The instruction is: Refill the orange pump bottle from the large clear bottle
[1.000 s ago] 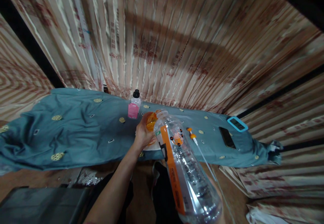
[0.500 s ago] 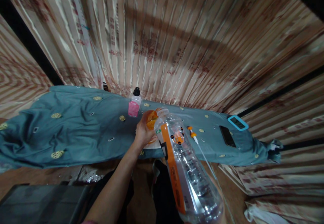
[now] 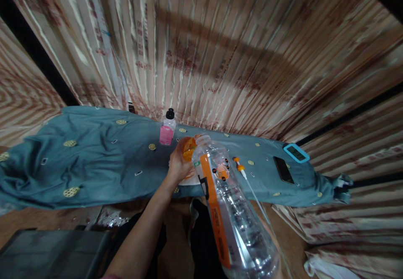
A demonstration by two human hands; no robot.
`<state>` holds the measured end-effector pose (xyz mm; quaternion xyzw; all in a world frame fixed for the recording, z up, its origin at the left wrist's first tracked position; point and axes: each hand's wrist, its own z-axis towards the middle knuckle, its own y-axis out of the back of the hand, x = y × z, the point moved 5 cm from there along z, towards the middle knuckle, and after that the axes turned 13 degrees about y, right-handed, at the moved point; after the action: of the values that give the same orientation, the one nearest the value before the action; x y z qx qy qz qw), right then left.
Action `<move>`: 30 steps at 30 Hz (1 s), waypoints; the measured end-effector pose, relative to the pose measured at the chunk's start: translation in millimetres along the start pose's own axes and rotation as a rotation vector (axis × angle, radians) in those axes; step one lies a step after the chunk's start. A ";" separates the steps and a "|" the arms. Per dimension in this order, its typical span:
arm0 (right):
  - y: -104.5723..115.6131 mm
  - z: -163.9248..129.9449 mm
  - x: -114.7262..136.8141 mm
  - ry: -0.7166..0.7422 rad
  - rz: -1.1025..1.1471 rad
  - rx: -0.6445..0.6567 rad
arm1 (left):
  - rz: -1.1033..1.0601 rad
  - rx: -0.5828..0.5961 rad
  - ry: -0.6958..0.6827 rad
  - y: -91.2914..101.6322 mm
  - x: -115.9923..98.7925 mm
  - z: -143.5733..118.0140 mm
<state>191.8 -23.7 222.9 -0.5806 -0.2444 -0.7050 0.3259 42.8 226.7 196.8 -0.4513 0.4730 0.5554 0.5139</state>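
At frame centre the left hand (image 3: 178,165) gripped an orange container (image 3: 189,149), steadying it under the mouth of the big clear bottle (image 3: 229,211), tilted from lower right for pouring. The right hand was hidden beneath the bottle; its grip couldn't be told. A pink bottle (image 3: 167,130) stood behind on the teal cloth (image 3: 94,165).

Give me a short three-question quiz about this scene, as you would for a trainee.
1. True or false: the big clear bottle is tilted, its open mouth toward the small orange container.
2. Which hand grips the orange container?
A. left hand
B. right hand
3. What stands upright on the teal cloth behind the hands?

Key:
1. True
2. A
3. A small bottle with a pink label and black cap
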 end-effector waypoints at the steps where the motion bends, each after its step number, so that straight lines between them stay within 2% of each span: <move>1: 2.6 0.2 -1.9 0.002 0.001 -0.007 | -0.001 0.001 0.004 0.1 0.1 -0.2; 7: 21.1 13.0 -27.6 -0.019 0.020 -0.033 | -0.031 0.009 0.015 -0.4 1.7 -0.2; 14: 24.5 38.3 -51.6 -0.047 0.038 0.051 | -0.008 0.008 -0.006 -0.4 3.5 0.1; 20: 24.8 34.3 -59.4 -0.043 0.048 0.085 | 0.012 0.012 -0.035 -1.0 4.2 0.7; 30: 28.1 27.8 -67.3 -0.021 0.062 0.073 | 0.003 0.022 0.008 -0.8 -2.4 0.1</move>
<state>238.7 -10.6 161.9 -0.5831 -0.2551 -0.6790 0.3659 43.7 226.5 199.1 -0.4472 0.4818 0.5491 0.5161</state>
